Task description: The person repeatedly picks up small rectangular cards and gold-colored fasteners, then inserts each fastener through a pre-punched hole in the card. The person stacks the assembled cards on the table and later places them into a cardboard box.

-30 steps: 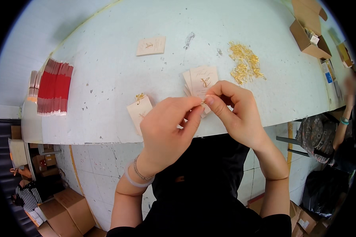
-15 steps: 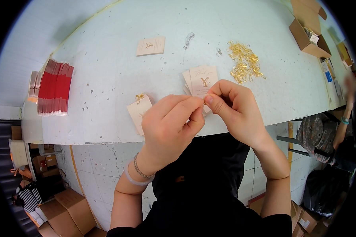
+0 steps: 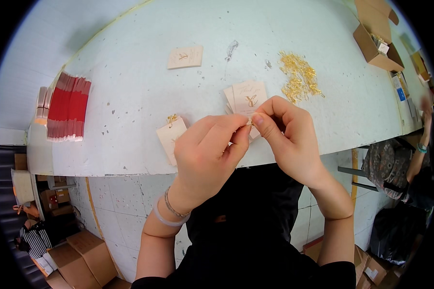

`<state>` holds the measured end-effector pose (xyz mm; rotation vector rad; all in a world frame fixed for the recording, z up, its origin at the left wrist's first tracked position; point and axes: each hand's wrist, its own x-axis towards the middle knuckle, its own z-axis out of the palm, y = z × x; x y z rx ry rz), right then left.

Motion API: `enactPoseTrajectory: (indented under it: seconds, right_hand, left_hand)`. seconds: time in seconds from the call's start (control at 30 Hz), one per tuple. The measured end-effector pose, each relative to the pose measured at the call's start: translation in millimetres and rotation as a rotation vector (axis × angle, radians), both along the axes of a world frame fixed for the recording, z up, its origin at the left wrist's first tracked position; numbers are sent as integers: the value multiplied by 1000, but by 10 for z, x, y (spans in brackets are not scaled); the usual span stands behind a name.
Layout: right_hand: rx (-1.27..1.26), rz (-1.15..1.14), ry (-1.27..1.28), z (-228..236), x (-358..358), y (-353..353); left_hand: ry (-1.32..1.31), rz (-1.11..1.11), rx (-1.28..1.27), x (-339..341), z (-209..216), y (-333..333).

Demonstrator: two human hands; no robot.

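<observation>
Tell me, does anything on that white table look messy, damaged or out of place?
Mostly small things. The gold pieces lie in a loose scattered heap rather than in a container. The white table is speckled with dark marks, with a grey smudge near the far card. The cards beyond the hands sit fanned, not squared.

Black top; left wrist (image 3: 171, 212): thin chain bracelet, clear band.

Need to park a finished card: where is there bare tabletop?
Free: the wide patch between the red card stack and the single card, and the strip below that card, left of the bow-tied card. Crowded: around the card pile, the gold pins, both hands, left hand, right hand, and the cardboard box.
</observation>
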<state>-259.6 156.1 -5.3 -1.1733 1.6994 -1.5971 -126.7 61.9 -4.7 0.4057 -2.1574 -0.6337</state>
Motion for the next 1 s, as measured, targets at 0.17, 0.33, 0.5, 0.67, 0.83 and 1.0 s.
enactPoseTrajectory:
  seconds: [0.17, 0.33, 0.5, 0.67, 0.83, 1.0]
  right_hand:
    - [47, 20, 7, 1, -35, -3]
    - [119, 129, -225, 54, -91, -20]
    - [197, 298, -671, 21, -260, -32]
    - [52, 255, -712, -72, -195, -39]
    - [-73, 108, -591, -264, -88, 30]
    - [-169, 36, -422, -347, -112, 148]
  left_hand:
    - [-28, -7, -137, -2, 19, -3]
    - [-28, -20, -176, -3, 30, -3]
    - [-22, -55, 58, 12, 39, 10]
    - [103, -110, 631, -42, -60, 68]
    - [148, -156, 1117, -119, -43, 66]
    - [-11, -243, 1155, -210, -31, 104]
